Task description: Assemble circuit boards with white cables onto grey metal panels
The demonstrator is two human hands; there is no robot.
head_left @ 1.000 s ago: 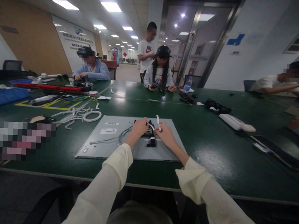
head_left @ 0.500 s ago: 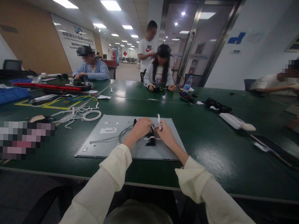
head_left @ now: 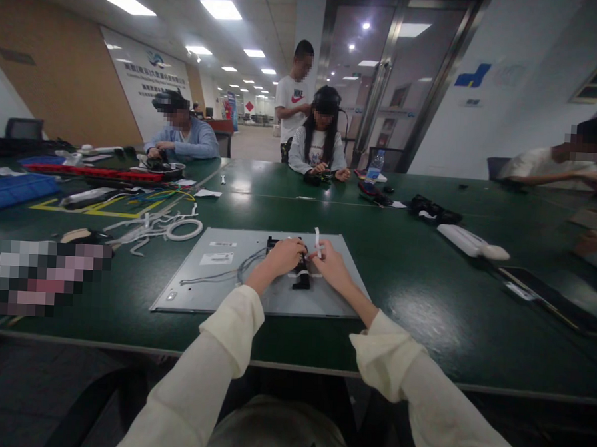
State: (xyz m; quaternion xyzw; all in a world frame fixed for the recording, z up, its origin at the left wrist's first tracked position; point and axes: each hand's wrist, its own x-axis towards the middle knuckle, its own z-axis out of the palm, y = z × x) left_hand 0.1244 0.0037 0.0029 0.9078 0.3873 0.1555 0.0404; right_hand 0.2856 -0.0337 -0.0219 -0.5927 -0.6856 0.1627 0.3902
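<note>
Hands meet over the middle of a grey metal panel [head_left: 225,283] that lies flat on the green counter [head_left: 425,283]. The left hand [head_left: 285,255] is curled over the top of a small black component [head_left: 302,277] mounted on the panel, fingers bent down onto it; whether it grips anything beneath cannot be told. The right hand [head_left: 330,265] sits just beside it, fingers pinched narrow on a white strip [head_left: 317,241] whose free end stands up above the fingertips. The black component lies between the two hands, its lower end showing just below them. Grey cables [head_left: 226,273] run across the panel away from the left hand toward the panel's far left corner, and two white labels [head_left: 215,258] sit beyond them. Further out from the left hand, off the panel, a white ring of tape [head_left: 184,230] rests among loose white strips. Well away from the right hand, a white oblong device [head_left: 470,243] lies on the counter. Across the counter from both hands, a seated person in a white top [head_left: 318,148] handles something dark, with another person standing behind.
</note>
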